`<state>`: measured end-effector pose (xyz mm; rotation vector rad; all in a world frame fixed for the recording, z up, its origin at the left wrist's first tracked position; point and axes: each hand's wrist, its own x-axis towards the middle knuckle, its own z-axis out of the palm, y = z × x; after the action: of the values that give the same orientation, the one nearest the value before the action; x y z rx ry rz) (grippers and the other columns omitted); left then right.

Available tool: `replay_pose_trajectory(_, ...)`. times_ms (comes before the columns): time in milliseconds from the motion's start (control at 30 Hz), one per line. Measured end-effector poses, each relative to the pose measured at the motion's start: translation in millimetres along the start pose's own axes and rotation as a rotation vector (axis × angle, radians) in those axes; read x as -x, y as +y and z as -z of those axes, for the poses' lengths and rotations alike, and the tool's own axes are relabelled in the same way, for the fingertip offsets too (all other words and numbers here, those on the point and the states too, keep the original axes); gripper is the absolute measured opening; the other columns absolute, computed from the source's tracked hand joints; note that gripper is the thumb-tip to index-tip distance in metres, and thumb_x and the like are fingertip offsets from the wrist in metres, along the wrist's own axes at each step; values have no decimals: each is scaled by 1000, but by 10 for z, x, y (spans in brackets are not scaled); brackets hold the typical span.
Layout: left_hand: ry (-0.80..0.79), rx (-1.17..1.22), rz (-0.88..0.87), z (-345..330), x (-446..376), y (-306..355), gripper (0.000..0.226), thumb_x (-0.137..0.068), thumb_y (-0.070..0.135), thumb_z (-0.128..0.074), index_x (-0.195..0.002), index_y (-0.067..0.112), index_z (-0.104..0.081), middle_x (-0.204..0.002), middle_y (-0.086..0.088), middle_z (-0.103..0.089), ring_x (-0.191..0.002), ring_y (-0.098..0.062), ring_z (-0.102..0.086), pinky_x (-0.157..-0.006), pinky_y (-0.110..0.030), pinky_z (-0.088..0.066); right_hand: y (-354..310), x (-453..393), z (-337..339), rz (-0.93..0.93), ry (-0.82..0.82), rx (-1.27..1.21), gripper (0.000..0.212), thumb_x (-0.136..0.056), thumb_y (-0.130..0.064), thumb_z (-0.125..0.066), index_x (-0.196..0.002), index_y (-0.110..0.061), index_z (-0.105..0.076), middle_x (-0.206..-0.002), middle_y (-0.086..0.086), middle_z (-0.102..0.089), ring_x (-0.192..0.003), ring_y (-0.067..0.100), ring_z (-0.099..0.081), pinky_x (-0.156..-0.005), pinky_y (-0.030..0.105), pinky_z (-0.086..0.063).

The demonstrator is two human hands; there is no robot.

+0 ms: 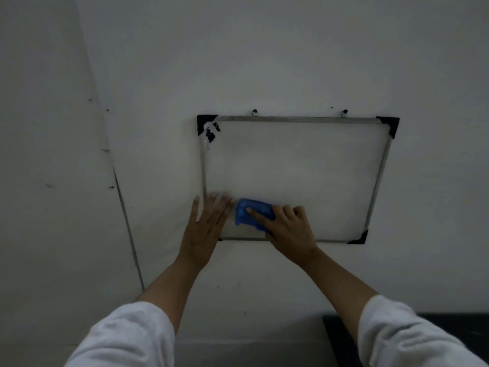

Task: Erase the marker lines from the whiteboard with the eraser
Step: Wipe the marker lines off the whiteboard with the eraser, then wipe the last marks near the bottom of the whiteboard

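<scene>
We are gripping the blue eraser [252, 214] in our right hand [288, 229], index finger lying along its top, holding it against the whiteboard [304, 176] at about seven o'clock on the panel. Our left hand [207, 221], fingers straight, is pressing flat over the board's seven o'clock corner. Black marker lines [211, 132] are sitting near the eleven o'clock corner.

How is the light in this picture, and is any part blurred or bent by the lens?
Head view: dim, grey, even light with no glare on the whiteboard; the left hand has smeared fingertips, motion blur; the right hand on the blue eraser is sharper; the wide lens skews the frame into a trapezoid.
</scene>
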<state>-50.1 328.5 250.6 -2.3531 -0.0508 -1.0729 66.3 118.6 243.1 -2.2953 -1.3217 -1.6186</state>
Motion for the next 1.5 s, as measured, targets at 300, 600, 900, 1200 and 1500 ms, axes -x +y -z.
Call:
replay_pose_trajectory(300, -44, 71, 107, 42, -23, 229, 79, -70, 2, -65, -144, 4, -37, -151, -14, -33, -138, -34, -34, -108, -57, -33, 264, 149, 55, 6, -6, 30, 64, -81, -27, -64, -140, -38, -44, -93, 2, -54, -75, 22, -41, -67, 36, -28)
replay_pose_trajectory(600, 94, 488, 81, 131, -161, 541, 57, -73, -7, -63, -129, -5, -54, -135, -19, -53, -125, -34, -51, -108, -56, -34, 141, 364, 182, -142, -135, -138, 77, -77, -28, -71, -145, -37, -36, -95, 6, -53, -78, 26, -48, -66, 35, -37)
replay_pose_trajectory(900, 1, 1156, 45, 347, -475, 1462, 50, -91, 12, -57, -137, 1, -40, -134, -14, -51, -119, -22, -49, -103, -30, -38, 554, 1018, 766, -938, -137, -1150, 66, -80, -16, -76, -131, -29, -35, -114, -3, -52, -93, 1, -60, -72, 16, -51)
replay_pose_trajectory(1200, -534, 1519, 375, 418, -364, 2958, 37, -90, 54, -53, -94, 17, -51, -94, 0, -61, -81, -14, -58, -66, -26, -47, 796, 2215, 1139, -1541, -46, -881, 30, -91, -31, -61, -99, -13, -38, -90, -2, -48, -79, 13, -52, -61, 14, -46)
replay_pose_trajectory(1500, -1056, 1174, 344, 345, 316, 3943, 59, -91, 57, -49, -91, 0, -63, -90, -19, -66, -70, -29, -60, -58, -31, -42, 412, 3388, 1157, -1844, -303, -628, 40, -95, -50, -45, -110, -14, -41, -101, 5, -60, -79, 6, -57, -58, 18, -41)
